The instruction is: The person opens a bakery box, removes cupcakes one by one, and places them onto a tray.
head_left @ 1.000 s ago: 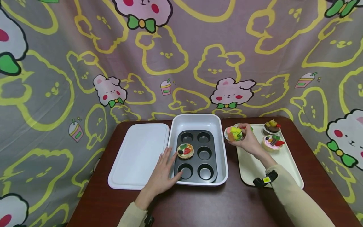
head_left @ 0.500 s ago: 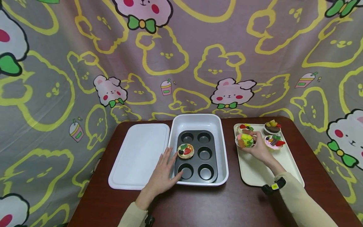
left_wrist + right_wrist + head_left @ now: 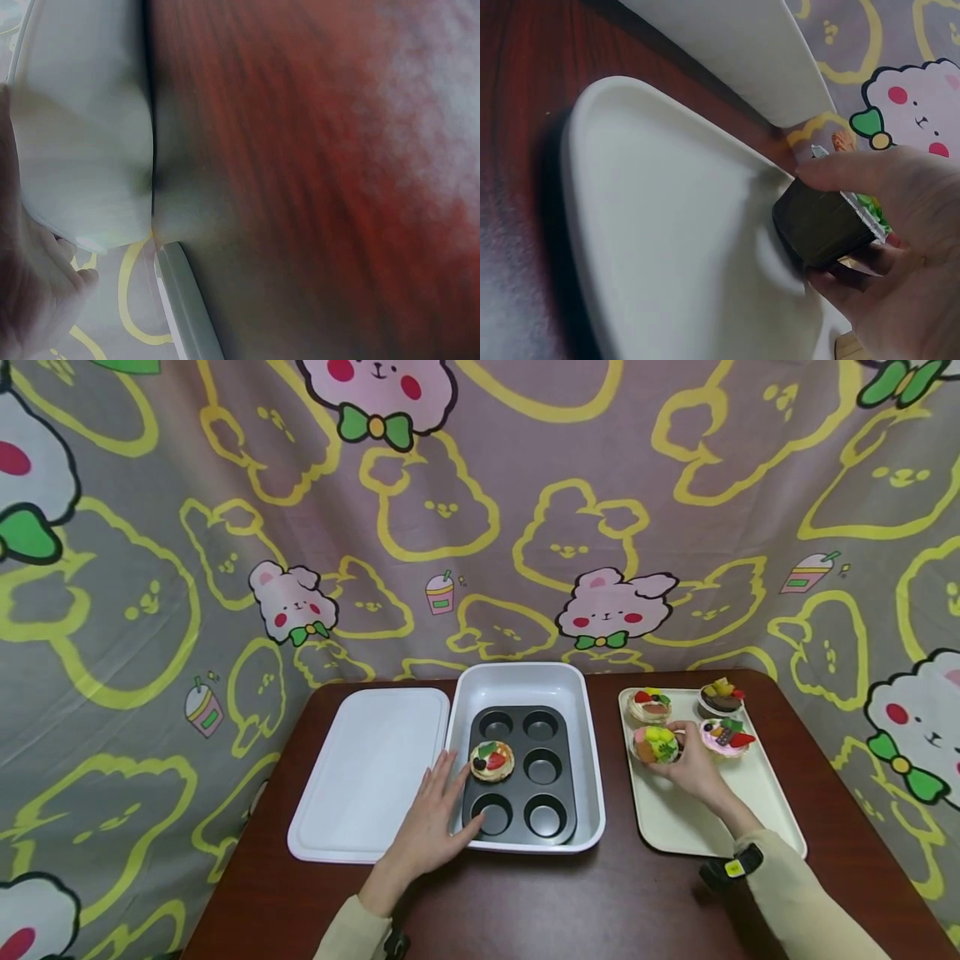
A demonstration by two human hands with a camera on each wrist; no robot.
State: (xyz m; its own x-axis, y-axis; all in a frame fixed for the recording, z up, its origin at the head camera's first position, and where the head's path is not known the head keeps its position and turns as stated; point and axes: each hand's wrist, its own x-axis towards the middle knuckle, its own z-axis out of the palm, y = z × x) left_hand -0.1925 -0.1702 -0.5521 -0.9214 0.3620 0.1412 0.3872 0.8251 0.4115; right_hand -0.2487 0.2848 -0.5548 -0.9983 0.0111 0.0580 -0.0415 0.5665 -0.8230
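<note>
My right hand [image 3: 696,770] pinches a cupcake [image 3: 654,745] with yellow, pink and green topping at the left side of the cream tray [image 3: 697,822]. In the right wrist view, the thumb and fingers hold the sides of its dark cup [image 3: 821,225]. The cup is at the tray surface; I cannot tell if it bears its full weight there. My left hand [image 3: 426,814], fingers spread, lies at the left edge of the white bin [image 3: 588,760]. Inside the bin is a dark muffin tin [image 3: 517,785], with a fruit-topped tart [image 3: 491,762] in its middle-left cup.
Behind the held cupcake sits a fruit tart [image 3: 649,706] on the tray. A chocolate cupcake [image 3: 721,697] and a pink-topped tart [image 3: 725,737] stand to the right. A white lid [image 3: 367,777] lies left of the bin. A patterned curtain [image 3: 480,527] hangs behind the table.
My right hand has carried the cupcake from the gap beside the bin rightward and nearer to me, onto or just over the tray. The left hand has stayed still.
</note>
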